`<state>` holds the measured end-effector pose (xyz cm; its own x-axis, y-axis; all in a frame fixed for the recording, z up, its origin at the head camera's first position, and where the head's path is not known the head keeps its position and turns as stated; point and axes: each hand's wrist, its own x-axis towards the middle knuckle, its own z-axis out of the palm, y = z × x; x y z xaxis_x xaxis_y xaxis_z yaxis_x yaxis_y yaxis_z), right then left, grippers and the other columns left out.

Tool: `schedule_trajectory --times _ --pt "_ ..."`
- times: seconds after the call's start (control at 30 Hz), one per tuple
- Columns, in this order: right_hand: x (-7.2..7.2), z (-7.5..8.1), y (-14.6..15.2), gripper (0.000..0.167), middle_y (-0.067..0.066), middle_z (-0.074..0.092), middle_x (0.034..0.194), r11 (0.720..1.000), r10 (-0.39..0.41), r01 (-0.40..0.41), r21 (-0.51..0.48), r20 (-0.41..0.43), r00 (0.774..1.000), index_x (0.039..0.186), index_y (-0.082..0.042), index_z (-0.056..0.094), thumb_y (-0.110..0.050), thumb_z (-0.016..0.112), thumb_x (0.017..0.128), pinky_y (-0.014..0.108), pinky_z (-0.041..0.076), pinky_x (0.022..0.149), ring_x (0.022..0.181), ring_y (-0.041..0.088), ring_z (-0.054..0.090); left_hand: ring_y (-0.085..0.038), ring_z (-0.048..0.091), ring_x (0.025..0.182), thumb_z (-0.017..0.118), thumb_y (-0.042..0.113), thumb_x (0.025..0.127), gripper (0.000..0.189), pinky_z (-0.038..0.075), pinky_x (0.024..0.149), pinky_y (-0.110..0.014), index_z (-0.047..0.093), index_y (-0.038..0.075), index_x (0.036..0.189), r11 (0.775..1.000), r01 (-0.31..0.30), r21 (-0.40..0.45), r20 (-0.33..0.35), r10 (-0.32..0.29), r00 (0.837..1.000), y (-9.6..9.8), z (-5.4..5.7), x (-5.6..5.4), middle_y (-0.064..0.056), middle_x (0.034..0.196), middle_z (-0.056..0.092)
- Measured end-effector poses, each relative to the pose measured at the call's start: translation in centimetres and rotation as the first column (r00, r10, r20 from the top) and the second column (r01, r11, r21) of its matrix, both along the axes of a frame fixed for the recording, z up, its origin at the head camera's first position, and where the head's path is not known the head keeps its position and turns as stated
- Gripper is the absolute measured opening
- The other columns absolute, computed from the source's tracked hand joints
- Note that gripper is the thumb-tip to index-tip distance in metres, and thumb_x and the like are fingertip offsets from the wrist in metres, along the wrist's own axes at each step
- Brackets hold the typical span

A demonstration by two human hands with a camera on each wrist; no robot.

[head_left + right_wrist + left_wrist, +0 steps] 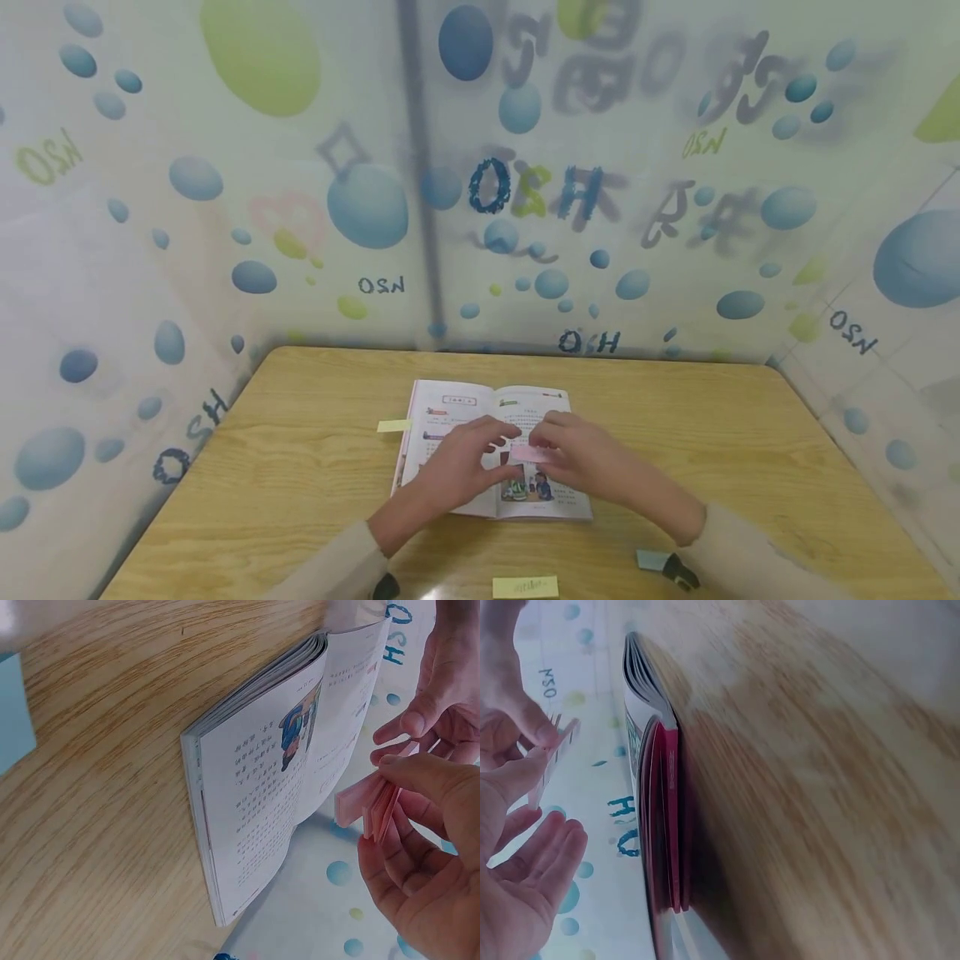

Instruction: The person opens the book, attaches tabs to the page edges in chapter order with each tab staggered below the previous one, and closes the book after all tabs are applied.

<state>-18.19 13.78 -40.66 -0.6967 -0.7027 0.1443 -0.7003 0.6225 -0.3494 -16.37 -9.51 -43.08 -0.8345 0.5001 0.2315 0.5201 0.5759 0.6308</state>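
Observation:
Between the two hands is a pink pad of sticky notes (367, 799), with its layers spread apart at one end in the right wrist view. My right hand (581, 450) pinches the pad between thumb and fingers. Close to it, my left hand (465, 462) has its thumb and fingers apart; in the left wrist view its fingers (551, 855) are loosely extended. Whether the left fingertips touch the pad is unclear. Below both hands lies an open book (457, 400) with printed text and a coloured picture, partly covered by the hands.
A yellow sticky tab (393, 426) sticks out from the book's left edge. Near the front of the wooden table (300, 467) lie a yellow note pad (525, 587) and a light blue one (651, 560), partly behind the right wrist. A bubble-patterned curtain (375, 217) surrounds the table.

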Motion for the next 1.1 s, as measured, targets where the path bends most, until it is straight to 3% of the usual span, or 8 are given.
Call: schedule_trajectory --times 0.3,0.57,1.1 --pt "0.1 0.0 -0.6 0.022 -0.009 0.062 0.101 0.999 0.012 -0.011 -0.031 0.008 1.000 0.108 -0.016 0.071 -0.018 0.082 0.089 0.030 0.055 0.084 0.092 0.008 0.058 -0.003 0.066 0.087 0.077 0.012 0.092 0.023 0.054 0.075 -0.016 0.073 0.007 0.113 0.996 0.017 0.086 -0.007 -0.016 1.000 0.6 -0.4 -0.1 -0.002 0.105 0.071" --pt "0.2 -0.3 0.6 0.024 -0.014 0.059 0.097 0.997 -0.053 0.055 -0.061 0.025 0.998 0.105 -0.018 0.072 -0.024 0.085 0.086 0.030 0.054 0.082 0.091 0.007 0.055 -0.003 0.066 0.087 0.077 0.016 0.092 0.023 0.055 0.075 -0.018 0.072 0.007 0.112 0.996 -0.011 0.085 -0.007 0.012 1.000 0.3 -0.4 0.1 -0.001 0.104 0.071" --pt "0.2 -0.6 1.0 0.020 -0.014 0.062 0.096 0.998 -0.028 0.027 -0.064 -0.004 1.000 0.107 -0.017 0.077 -0.025 0.081 0.089 0.030 0.054 0.078 0.089 0.012 0.060 -0.003 0.066 0.084 0.079 0.016 0.091 0.020 0.056 0.072 -0.019 0.074 0.007 0.108 0.994 -0.017 0.106 -0.002 0.018 1.000 0.3 -0.8 0.2 0.000 0.100 0.072"
